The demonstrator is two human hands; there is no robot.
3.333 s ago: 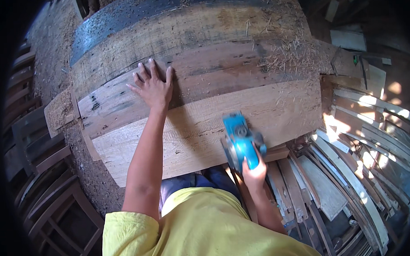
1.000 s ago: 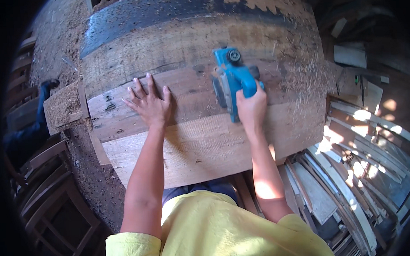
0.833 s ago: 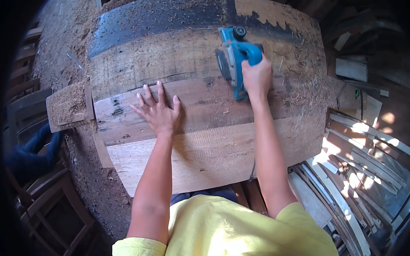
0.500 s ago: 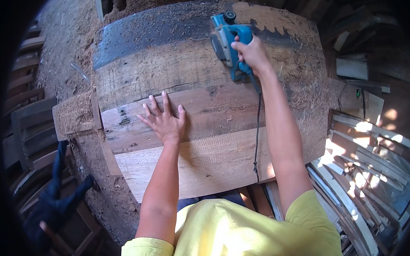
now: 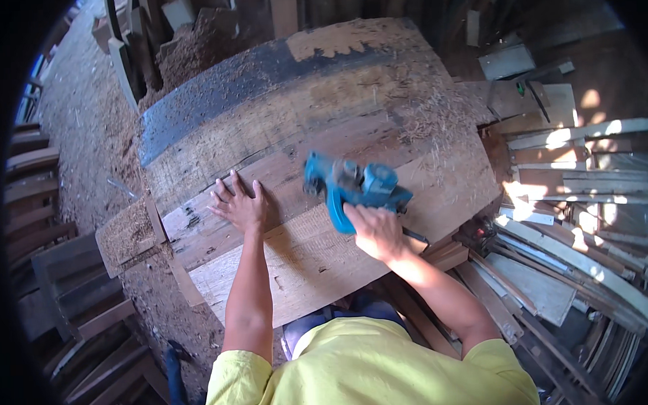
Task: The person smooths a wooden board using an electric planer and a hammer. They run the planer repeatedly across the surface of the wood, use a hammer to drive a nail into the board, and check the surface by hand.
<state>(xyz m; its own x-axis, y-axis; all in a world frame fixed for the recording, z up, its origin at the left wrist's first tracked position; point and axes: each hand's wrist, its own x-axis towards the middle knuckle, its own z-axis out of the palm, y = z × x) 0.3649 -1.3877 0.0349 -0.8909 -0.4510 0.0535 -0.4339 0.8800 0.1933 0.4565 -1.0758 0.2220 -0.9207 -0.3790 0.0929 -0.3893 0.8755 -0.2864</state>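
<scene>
A wide wooden panel (image 5: 311, 254) of several joined planks lies in front of me, its far band dark and peppered with shavings. My left hand (image 5: 240, 205) rests on its left part, palm down with the fingers spread. My right hand (image 5: 375, 231) is closed around the handle of a blue electric hand planer (image 5: 382, 187). The planer is over the near right part of the panel, turned sideways and slightly blurred. Whether its sole touches the wood I cannot tell.
Sawdust is heaped behind the panel (image 5: 201, 53) and on a small board (image 5: 129, 234) at its left. Wood strips (image 5: 588, 200) are piled at the right. Stacked wooden frames (image 5: 77, 282) stand on the left. A dark-clothed leg (image 5: 174, 379) shows at the lower left.
The planer in my right hand has come from the panel's far side toward me and turned sideways. My left hand remains on the panel. My view has shifted and rotated.
</scene>
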